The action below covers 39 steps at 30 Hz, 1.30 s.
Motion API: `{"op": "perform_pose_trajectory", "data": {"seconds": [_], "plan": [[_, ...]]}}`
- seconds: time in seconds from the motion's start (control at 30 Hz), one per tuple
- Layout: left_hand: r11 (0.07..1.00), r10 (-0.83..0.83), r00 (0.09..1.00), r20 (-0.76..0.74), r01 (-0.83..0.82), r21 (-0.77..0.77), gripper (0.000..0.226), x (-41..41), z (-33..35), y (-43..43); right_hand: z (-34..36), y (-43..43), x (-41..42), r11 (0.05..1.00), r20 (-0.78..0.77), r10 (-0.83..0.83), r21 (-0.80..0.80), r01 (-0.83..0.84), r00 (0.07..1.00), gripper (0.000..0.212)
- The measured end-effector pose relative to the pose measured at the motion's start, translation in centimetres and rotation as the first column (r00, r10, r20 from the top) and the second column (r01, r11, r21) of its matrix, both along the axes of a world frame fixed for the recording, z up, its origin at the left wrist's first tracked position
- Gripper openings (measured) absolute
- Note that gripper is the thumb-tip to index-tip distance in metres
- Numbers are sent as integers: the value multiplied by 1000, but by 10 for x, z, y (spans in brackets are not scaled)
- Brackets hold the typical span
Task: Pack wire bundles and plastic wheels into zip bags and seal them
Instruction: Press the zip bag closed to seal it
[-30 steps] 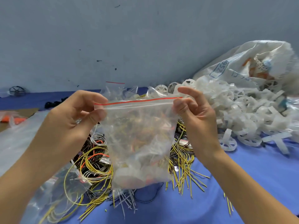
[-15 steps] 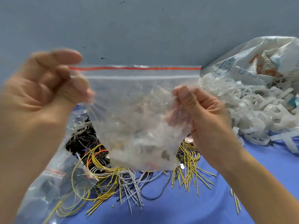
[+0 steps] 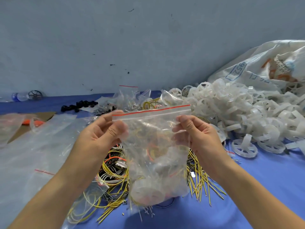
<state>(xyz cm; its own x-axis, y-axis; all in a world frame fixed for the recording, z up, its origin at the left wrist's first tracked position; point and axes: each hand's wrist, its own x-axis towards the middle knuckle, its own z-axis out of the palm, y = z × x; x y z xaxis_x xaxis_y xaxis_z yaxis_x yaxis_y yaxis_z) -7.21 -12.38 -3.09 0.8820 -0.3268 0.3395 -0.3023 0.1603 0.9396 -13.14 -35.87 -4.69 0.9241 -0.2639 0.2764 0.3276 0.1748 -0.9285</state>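
Observation:
A clear zip bag (image 3: 156, 156) with a red strip along its top hangs in the air between my hands. Inside it are wire loops and white plastic wheels, which sag at the bottom. My left hand (image 3: 100, 134) pinches the bag's upper left corner just below the strip. My right hand (image 3: 196, 133) pinches the upper right side. Under the bag lies a tangle of yellow, black and grey wire bundles (image 3: 113, 169) on the blue cloth. A big heap of white plastic wheels (image 3: 239, 113) spreads to the right.
A printed white sack (image 3: 264, 66) lies behind the wheel heap. Empty clear bags (image 3: 36, 146) cover the left of the blue table (image 3: 247, 204). More small zip bags (image 3: 130, 96), black parts (image 3: 77, 105) and a water bottle (image 3: 19, 96) sit along the grey wall.
The bag has come down from its raised position and now hangs lower in front of me. My left hand dropped with it, and both hands grip it just under the strip.

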Motion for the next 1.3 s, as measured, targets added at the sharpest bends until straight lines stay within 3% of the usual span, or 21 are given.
{"op": "perform_pose_trajectory", "data": {"seconds": [0.1, 0.3, 0.6, 0.67, 0.73, 0.77, 0.8, 0.83, 0.9, 0.97, 1.03, 1.17, 1.3], "plan": [[997, 37, 999, -18, -36, 64, 28, -1, -4, -5, 0, -1, -1, 1000, 15, 14, 20, -15, 1000, 26], [995, 88, 996, 2, -88, 36, 28, 3, 0, -5, 2, -1, 0, 991, 41, -96, 96, 91, 995, 24], [985, 170, 986, -2, -169, 36, 24, 5, -2, -6, 5, -5, 0, 972, 43, -79, 226, 67, 996, 19], [982, 186, 982, 13, -187, 34, 21, 2, -1, -9, 3, -9, 2, 975, 43, -120, 191, 110, 992, 22], [979, 199, 979, 44, -200, 25, 16, -2, 1, -14, 7, -9, -1, 978, 103, -210, 33, 208, 972, 43], [978, 204, 976, 70, -207, 24, 14, -5, 3, -16, 10, -8, -4, 944, 179, -284, -121, 307, 942, 51], [977, 207, 973, 99, -210, 24, 12, -9, 5, -18, 15, -6, -9, 847, 295, -352, -303, 436, 888, 53], [978, 204, 971, 127, -209, 26, 10, -12, 7, -21, 19, -3, -13, 684, 437, -373, -467, 560, 819, 53], [980, 185, 968, 171, -194, 41, 11, -20, 10, -25, 26, 7, -22, 395, 631, -282, -610, 687, 723, 49], [985, 144, 970, 194, -159, 63, 12, -28, 12, -30, 32, 18, -28, 310, 638, -237, -665, 680, 732, 43], [993, 77, 980, 182, -93, 77, 14, -35, 12, -36, 34, 25, -31, 326, 575, -244, -710, 624, 781, 34], [993, -31, 991, 134, 15, 115, 20, -41, 12, -42, 36, 19, -32, 584, 326, -178, -724, 367, 928, 10], [995, 10, 997, 83, -18, 93, 28, -36, 10, -44, 33, 15, -29, 719, 242, -117, -648, 251, 963, 6]]}}
